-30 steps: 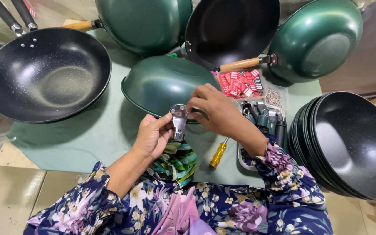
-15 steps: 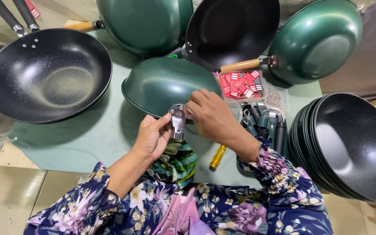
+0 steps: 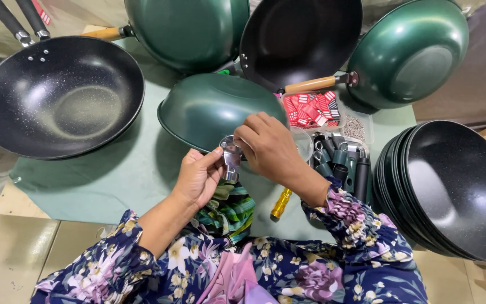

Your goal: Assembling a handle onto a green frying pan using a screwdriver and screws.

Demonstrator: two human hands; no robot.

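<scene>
Item: metal handle bracket (image 3: 232, 157), which we pinch in our left hand (image 3: 201, 175) while our right hand (image 3: 268, 147) grips its top, steadying it against the upturned green wok (image 3: 215, 110).

- An upturned wok (image 3: 212, 107) lies at the middle of the table (image 3: 113, 174), just behind both hands.
- The left hand (image 3: 198, 177) and right hand (image 3: 265, 146) meet on a small metal bracket (image 3: 232, 155) at the wok's near rim.
- An open wok (image 3: 57, 95) sits to the left.
- Three more woks lean behind.
- A tray of handles (image 3: 338, 163) lies right of the hands, with a stack of woks (image 3: 451, 191) further right.
- A screwdriver (image 3: 280, 204) lies below the right wrist.
</scene>
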